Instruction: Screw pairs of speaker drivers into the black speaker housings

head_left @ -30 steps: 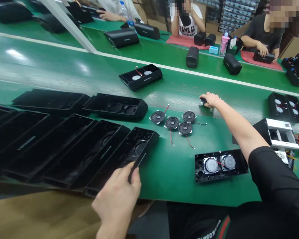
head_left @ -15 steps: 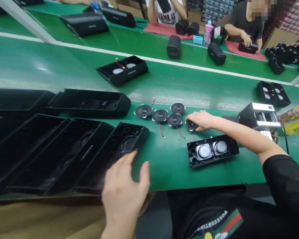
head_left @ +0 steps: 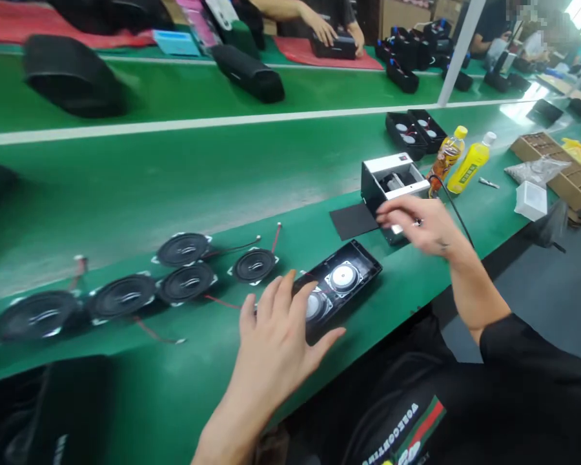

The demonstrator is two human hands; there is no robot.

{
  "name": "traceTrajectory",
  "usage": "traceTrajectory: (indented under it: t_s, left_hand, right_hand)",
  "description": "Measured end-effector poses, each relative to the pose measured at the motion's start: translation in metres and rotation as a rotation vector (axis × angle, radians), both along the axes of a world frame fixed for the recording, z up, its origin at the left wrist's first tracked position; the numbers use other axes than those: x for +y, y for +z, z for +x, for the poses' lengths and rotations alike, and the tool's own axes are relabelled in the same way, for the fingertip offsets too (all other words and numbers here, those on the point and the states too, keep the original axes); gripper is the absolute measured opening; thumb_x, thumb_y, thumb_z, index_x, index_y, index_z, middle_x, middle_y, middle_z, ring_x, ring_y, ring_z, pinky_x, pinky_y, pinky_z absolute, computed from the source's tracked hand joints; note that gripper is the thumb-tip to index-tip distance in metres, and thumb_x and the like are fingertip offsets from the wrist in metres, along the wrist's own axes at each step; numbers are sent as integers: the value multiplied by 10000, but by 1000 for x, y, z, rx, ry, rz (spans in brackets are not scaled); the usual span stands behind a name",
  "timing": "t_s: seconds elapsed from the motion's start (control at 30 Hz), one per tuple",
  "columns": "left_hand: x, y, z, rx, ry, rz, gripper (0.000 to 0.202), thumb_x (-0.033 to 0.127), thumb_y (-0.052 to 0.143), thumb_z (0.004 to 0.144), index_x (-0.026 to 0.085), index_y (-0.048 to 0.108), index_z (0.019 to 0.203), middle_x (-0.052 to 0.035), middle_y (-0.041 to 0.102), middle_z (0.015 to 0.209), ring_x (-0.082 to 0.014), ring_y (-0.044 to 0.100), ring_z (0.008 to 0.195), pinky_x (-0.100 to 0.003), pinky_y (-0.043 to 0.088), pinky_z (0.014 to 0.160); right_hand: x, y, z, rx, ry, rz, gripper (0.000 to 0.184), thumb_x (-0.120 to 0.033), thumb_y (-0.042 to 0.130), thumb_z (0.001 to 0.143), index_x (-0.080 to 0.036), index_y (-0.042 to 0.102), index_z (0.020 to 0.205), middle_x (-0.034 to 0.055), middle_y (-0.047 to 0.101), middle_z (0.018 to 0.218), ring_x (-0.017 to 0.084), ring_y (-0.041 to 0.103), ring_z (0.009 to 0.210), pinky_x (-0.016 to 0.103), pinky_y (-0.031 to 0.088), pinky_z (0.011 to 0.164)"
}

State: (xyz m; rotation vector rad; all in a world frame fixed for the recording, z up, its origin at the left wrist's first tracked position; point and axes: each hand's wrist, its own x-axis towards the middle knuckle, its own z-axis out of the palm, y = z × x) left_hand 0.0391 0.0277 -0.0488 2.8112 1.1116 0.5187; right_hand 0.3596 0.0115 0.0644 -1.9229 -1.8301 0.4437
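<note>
My left hand [head_left: 278,329], fingers spread and empty, hovers over the near-left end of a black speaker housing [head_left: 363,258]. I cannot tell whether it touches the rim. Two silver-backed drivers sit inside the housing; one driver [head_left: 343,278] shows fully, the other is partly covered by my fingers. My right hand [head_left: 419,226] is in front of a small black-and-white machine [head_left: 392,177], with bent fingers drawn together. Whatever they may pinch is hidden. Left of the housing lies a loose speaker driver [head_left: 254,265], cone up, with a red wire.
Several more loose drivers [head_left: 123,297] lie to the left, near a dark housing [head_left: 77,400]. Beside the machine are a black mat [head_left: 352,221], a cable and two drink bottles [head_left: 469,165]. Across the bench, a co-worker's hands [head_left: 322,29] rest on a black speaker.
The view has swung right. My right hand has left the loose drivers for the machine. My left hand has moved from the stacked housings to the one with the two drivers.
</note>
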Motion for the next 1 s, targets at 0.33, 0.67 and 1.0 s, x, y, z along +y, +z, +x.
traceTrajectory:
  t_s: [0.33, 0.67, 1.0]
  left_hand:
    - [12, -5, 16, -74, -3, 4, 561, 519, 685, 966, 146, 619, 1381, -280, 735, 1410, -479, 727, 1299, -586, 590, 986]
    - [5, 10, 27, -58, -226, -36, 297, 396, 694, 1025, 211, 670, 1257, -234, 707, 1425, -454, 707, 1280, -576, 587, 973]
    - [-3, 25, 35, -3, -228, -72, 503, 410, 797, 1000, 266, 681, 1468, -278, 451, 1788, -578, 462, 1632, -804, 466, 1211]
  right_hand:
    - [-11, -101, 125, -189, -744, -262, 399, -406, 771, 1087, -157, 719, 1394, 133, 719, 1463, 317, 678, 1418, 622, 539, 1275]
    - [-26, -118, 165, 549, -722, 180, 588, -836, 542, 948, -272, 596, 1105, 37, 635, 959, 238, 687, 897, 452, 687, 782]
    - [-23, -11, 107, 1304, -130, 621, 627, -769, 857, 841, -269, 763, 1207, -49, 433, 715, 100, 276, 474, 293, 199, 360]
